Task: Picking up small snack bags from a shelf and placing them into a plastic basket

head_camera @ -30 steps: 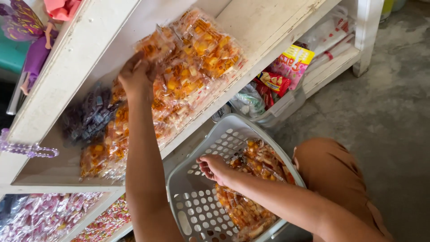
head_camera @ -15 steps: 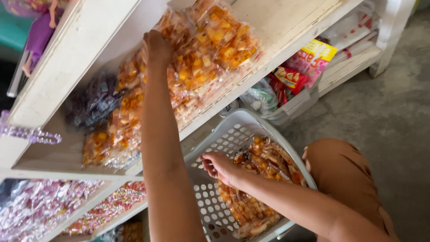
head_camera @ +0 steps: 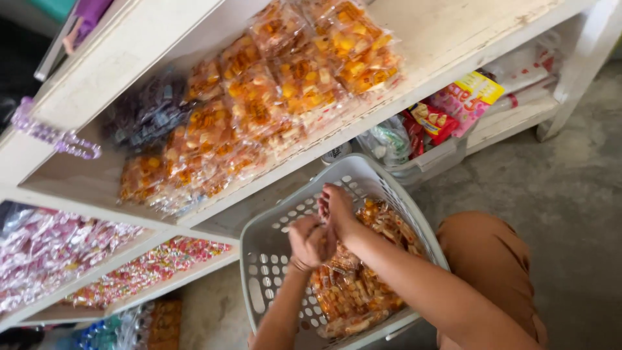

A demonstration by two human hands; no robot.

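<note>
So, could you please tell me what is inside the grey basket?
The grey basket holds clear orange snack packets; both hands cover some, hiding anything beneath.

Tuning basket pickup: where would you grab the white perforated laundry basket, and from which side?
Best guess: the white basket by its rolled top rim, at the slot handle in the near-left wall, coming from above and outside. The rim is bare there, while the orange snack packets fill the right side and both hands, left hand and right hand, sit over the middle.
</note>
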